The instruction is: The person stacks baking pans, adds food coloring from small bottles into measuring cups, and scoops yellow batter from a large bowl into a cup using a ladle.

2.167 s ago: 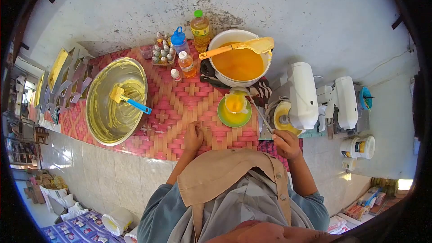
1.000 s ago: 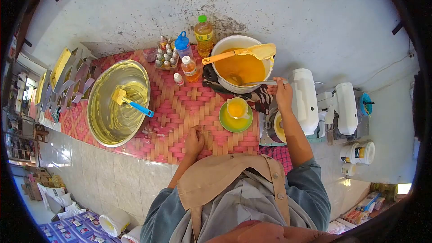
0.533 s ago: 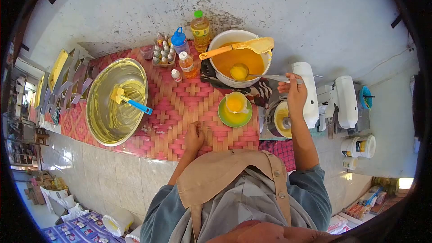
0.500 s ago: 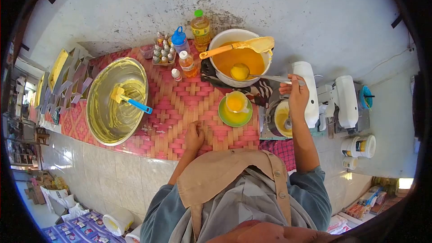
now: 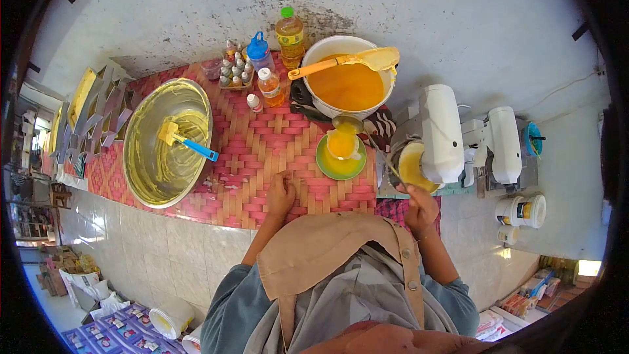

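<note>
steel fills your right hand (image 5: pixel 421 210), its fingers narrowed round the handle of a ladle (image 5: pixel 347 122). your left hand (image 5: pixel 280 193) rests at the table's near edge, fingers curled; whether they hold anything can't be told. the ladle's bowl is at the 12 o'clock rim of a yellow-filled cup (image 5: pixel 342 156), which stands on a green plate (image 5: pixel 341 176). from that cup, your bucket (image 5: pixel 325 46) of orange liquid is at 12 o'clock, a white mixer (image 5: pixel 441 134) at 3, and a smeared bowl (image 5: pixel 147 157) at 9.
</note>
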Available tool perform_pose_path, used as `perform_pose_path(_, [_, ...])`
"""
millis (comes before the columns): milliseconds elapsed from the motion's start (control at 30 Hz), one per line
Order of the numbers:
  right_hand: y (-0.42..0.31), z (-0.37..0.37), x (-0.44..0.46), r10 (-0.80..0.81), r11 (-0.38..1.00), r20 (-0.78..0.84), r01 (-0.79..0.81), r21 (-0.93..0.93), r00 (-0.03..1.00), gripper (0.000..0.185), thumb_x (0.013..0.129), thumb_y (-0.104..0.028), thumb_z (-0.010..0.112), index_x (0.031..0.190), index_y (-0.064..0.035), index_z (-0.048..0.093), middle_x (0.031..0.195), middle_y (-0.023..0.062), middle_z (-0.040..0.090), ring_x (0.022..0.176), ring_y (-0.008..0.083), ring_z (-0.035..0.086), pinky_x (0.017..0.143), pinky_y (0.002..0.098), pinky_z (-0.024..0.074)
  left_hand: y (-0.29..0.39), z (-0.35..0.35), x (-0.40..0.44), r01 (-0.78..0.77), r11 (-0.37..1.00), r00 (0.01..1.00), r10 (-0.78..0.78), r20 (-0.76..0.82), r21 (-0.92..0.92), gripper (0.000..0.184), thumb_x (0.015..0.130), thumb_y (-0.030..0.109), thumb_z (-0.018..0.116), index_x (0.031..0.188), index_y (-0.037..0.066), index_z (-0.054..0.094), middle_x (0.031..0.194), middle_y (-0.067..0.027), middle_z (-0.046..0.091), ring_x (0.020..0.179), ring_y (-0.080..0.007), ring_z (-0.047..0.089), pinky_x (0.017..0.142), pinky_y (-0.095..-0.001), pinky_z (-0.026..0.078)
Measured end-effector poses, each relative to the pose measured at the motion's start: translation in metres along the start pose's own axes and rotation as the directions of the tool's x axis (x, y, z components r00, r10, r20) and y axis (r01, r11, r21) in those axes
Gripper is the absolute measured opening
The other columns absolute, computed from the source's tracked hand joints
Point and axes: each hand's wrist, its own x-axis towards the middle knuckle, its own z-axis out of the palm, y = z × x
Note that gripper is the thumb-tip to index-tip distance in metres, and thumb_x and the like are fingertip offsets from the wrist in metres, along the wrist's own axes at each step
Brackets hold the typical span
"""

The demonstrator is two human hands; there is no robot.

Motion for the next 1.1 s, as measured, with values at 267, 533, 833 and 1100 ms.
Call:
perform_pose_path(267, [0.01, 0.009, -0.033, -0.049, 0.998, 0.053, 0.051, -0.035, 0.997, 0.018, 0.09, -0.013, 0.041, 0.1, -0.0013, 0.051, 0.077, 0.0157, 0.061, 0.067, 0.0226, 0.061, 0.064, 0.0301, 0.0496, 0.001, -0.001, 0.0, 0.009, 0.999, 1.0, -0.01, 0.028, 0.039, 0.025, 0.078, 0.008, 0.052, 0.102, 0.003, 0.05, 0.093, -0.0158, 0.056, 0.081, -0.0309, 0.057, 0.07, -0.0378, 0.046])
perform_pose_path(533, [0.05, 0.041, 0.028, 0.812, 0.448, -0.146, -0.443, 0.777, 0.566, 0.031, 0.095, -0.024, 0.037, 0.104, 0.0028, 0.049, 0.087, 0.013, 0.061, 0.075, 0.0181, 0.06, 0.069, 0.0279, 0.0496, 0.002, -0.002, 0.0, 0.023, 0.999, 0.999, -0.024, 0.046, 0.023, 0.025, 0.078, 0.007, 0.052, 0.102, 0.002, 0.05, 0.093, -0.0155, 0.056, 0.083, -0.0307, 0.057, 0.07, -0.0376, 0.046])
perform_pose_path(833, [0.07, 0.087, 0.092, 0.671, 0.648, 0.005, -0.589, 0.484, 0.742, 0.028, 0.092, -0.019, 0.045, 0.112, 0.0007, 0.051, 0.094, 0.007, 0.059, 0.076, 0.0103, 0.056, 0.066, 0.0216, 0.0458, 0.021, 0.002, 0.007, 0.046, 0.998, 0.996, -0.043, 0.072, -0.041, 0.026, 0.079, 0.008, 0.054, 0.104, 0.002, 0.051, 0.093, -0.0156, 0.056, 0.084, -0.03, 0.056, 0.073, -0.038, 0.045])
perform_pose_path(1100, [0.09, 0.102, 0.037, 0.757, 0.567, 0.244, -0.794, 0.217, 0.607, 0.032, 0.088, -0.028, 0.053, 0.106, -0.0015, 0.056, 0.09, 0.0072, 0.056, 0.077, 0.0144, 0.054, 0.068, 0.0263, 0.0449, 0.037, 0.018, 0.014, -0.279, 0.96, 0.959, 0.279, 0.047, -0.003, 0.032, 0.077, 0.007, 0.056, 0.109, 0.006, 0.055, 0.097, -0.0145, 0.052, 0.088, -0.0304, 0.051, 0.077, -0.0373, 0.042])
